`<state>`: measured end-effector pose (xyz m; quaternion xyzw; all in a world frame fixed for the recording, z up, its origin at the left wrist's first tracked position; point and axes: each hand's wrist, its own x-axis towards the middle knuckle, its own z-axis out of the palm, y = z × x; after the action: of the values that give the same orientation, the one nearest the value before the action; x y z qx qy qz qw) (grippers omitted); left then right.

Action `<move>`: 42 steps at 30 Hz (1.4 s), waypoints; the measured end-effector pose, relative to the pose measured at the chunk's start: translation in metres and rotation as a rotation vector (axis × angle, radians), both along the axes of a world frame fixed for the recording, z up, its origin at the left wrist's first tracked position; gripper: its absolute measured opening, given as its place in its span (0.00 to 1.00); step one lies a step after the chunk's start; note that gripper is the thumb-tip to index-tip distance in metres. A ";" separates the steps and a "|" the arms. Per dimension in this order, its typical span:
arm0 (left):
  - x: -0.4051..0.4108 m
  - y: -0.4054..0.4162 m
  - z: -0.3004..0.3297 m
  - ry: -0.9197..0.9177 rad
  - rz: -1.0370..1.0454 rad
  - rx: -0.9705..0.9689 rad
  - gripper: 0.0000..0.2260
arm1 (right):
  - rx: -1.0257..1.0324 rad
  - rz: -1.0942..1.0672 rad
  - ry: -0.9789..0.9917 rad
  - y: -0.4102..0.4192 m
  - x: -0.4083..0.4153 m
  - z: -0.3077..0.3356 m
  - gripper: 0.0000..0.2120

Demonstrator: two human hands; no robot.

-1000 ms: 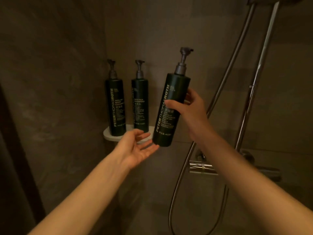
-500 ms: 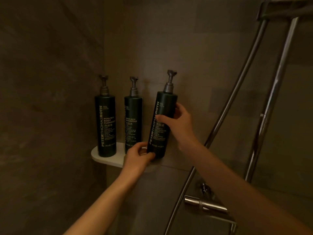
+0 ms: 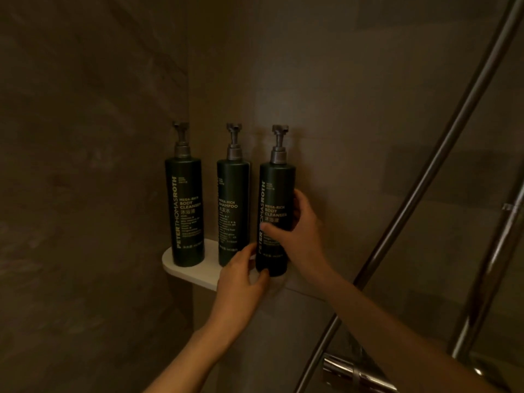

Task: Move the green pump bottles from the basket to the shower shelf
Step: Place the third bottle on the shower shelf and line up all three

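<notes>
Three dark green pump bottles stand upright on the white corner shelf (image 3: 187,272). The left bottle (image 3: 185,211) and the middle bottle (image 3: 232,211) stand free. My right hand (image 3: 300,236) wraps around the lower half of the right bottle (image 3: 276,194), whose base rests on the shelf's right part. My left hand (image 3: 241,276) touches that bottle's base from the front left, fingers curled against it and hiding the shelf edge there. The basket is out of view.
Dark tiled walls meet in the corner behind the shelf. A chrome shower hose (image 3: 442,154) runs diagonally on the right, with a riser rail (image 3: 499,251) beside it and the chrome mixer valve (image 3: 354,373) at the bottom right.
The right bottle went from tilted in the air to upright on the shelf beside the other two. My left hand rose from open below it to its base.
</notes>
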<state>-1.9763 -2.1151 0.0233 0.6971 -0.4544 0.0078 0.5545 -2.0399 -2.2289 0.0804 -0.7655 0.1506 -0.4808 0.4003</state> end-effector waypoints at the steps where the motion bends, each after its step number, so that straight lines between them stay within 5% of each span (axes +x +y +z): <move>1: 0.000 -0.001 0.000 -0.011 0.011 -0.003 0.22 | -0.025 -0.022 0.014 0.001 0.000 -0.005 0.36; 7: 0.000 0.005 0.005 -0.097 0.045 -0.011 0.22 | -0.063 -0.099 0.007 0.011 0.000 -0.009 0.38; 11: 0.005 0.022 0.021 -0.196 0.098 -0.031 0.23 | -0.031 -0.170 -0.085 0.022 -0.007 0.002 0.30; 18: 0.017 0.055 0.052 -0.488 0.358 -0.085 0.24 | -0.329 -0.299 -0.198 0.069 -0.009 0.010 0.25; 25: 0.035 0.061 0.036 -0.424 0.513 0.023 0.32 | -0.484 -0.236 0.064 0.103 0.018 -0.026 0.30; 31: 0.073 0.051 0.028 -0.283 0.400 -0.046 0.33 | -0.482 -0.359 0.222 0.098 0.055 -0.029 0.34; 42: 0.117 0.028 0.023 -0.067 0.200 -0.380 0.35 | -0.277 -0.596 0.007 0.102 0.116 -0.021 0.36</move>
<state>-1.8596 -2.0869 0.0464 0.6212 -0.3914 0.1715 0.6569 -1.9239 -2.1264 0.0596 -0.7365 0.3027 -0.5901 0.1333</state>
